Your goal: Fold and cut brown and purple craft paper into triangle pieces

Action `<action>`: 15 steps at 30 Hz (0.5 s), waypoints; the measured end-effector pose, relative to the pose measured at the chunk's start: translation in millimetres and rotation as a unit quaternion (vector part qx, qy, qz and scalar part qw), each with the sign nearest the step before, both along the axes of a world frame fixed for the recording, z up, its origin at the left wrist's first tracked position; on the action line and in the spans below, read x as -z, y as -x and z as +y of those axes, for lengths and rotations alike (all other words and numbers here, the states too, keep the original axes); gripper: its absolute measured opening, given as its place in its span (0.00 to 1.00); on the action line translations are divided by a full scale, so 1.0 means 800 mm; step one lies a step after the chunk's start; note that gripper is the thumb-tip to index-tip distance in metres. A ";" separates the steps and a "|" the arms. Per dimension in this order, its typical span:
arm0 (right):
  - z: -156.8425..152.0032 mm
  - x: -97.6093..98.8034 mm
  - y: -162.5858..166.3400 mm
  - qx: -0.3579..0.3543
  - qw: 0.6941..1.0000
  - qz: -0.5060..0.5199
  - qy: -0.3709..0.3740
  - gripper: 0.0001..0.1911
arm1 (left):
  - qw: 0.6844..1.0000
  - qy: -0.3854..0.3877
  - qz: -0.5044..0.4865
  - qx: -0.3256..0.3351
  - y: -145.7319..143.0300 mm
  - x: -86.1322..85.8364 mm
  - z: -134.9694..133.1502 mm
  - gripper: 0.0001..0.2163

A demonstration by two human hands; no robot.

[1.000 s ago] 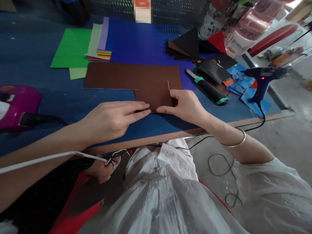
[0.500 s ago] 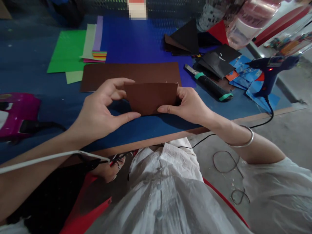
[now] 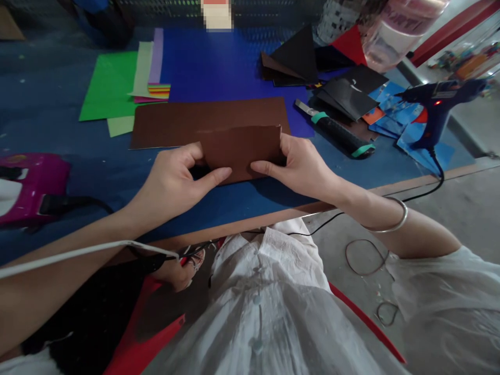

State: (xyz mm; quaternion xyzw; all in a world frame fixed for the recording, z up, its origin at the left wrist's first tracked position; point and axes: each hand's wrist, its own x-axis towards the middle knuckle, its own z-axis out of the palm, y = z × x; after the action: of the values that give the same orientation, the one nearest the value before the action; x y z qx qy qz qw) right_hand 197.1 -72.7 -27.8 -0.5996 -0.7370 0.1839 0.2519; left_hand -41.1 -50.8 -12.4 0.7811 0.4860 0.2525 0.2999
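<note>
Between my two hands a small piece of brown card is held tilted up above the blue table. My left hand grips its left end, thumb on the near face and fingers behind. At the right end my right hand pinches it the same way, with the fingertips hidden behind the card. Just beyond lies a longer brown sheet, flat on a large dark blue sheet and the table. To the right of my right hand rests a utility knife with a black and green handle and its blade out.
A glue gun with a lit red light stands at the right, its cord trailing over the table edge. Black card pieces and a water bottle are behind it. Green sheets lie left; a magenta device sits nearer.
My left hand has closed in on the left end of the brown card and now grips it. The card has tilted slightly. The view has shifted a little.
</note>
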 end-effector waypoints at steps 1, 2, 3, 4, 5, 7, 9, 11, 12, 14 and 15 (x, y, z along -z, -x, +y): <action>0.000 -0.002 0.001 -0.003 1.000 -0.006 0.000 0.19 | 1.000 -0.002 0.005 -0.004 -0.001 -0.001 -0.001 0.15; -0.001 -0.003 0.002 -0.006 1.000 -0.012 0.000 0.18 | 1.000 -0.005 0.010 -0.005 -0.002 -0.002 -0.002 0.15; -0.001 -0.005 0.003 -0.009 1.000 -0.019 0.001 0.17 | 1.000 -0.008 0.017 -0.005 -0.003 -0.003 -0.003 0.15; -0.001 -0.006 0.003 -0.013 1.000 -0.025 0.001 0.15 | 1.000 -0.013 0.024 -0.006 -0.004 -0.003 -0.003 0.15; -0.001 -0.007 0.003 -0.017 0.999 -0.031 0.000 0.14 | 0.999 -0.019 0.033 -0.007 -0.004 -0.003 -0.004 0.15; -0.001 -0.006 0.003 -0.026 0.999 -0.039 -0.011 0.13 | 0.998 -0.039 0.051 -0.009 -0.004 0.000 -0.004 0.14; 0.000 -0.003 0.002 -0.038 0.998 -0.041 -0.033 0.14 | 0.996 -0.083 0.041 -0.008 -0.003 0.006 -0.003 0.14; 0.001 0.001 0.001 -0.049 0.996 -0.042 -0.055 0.15 | 0.991 -0.129 0.022 -0.004 -0.002 0.013 -0.001 0.13; 0.002 0.004 0.000 -0.053 0.996 -0.043 -0.063 0.15 | 0.989 -0.145 0.016 -0.004 -0.002 0.017 0.000 0.13; 0.003 0.008 -0.001 -0.057 0.994 -0.048 -0.075 0.16 | 0.988 -0.153 0.026 -0.005 -0.001 0.022 0.001 0.12; 0.004 0.010 -0.002 -0.060 0.994 -0.050 -0.082 0.16 | 0.988 -0.151 0.033 -0.006 -0.001 0.024 0.002 0.11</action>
State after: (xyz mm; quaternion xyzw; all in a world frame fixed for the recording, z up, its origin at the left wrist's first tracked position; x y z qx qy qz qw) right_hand 198.4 -69.3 -35.8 -0.5403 -0.7958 0.1075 0.2514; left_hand -40.5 -49.0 -31.5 0.8225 0.4565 0.2990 0.1604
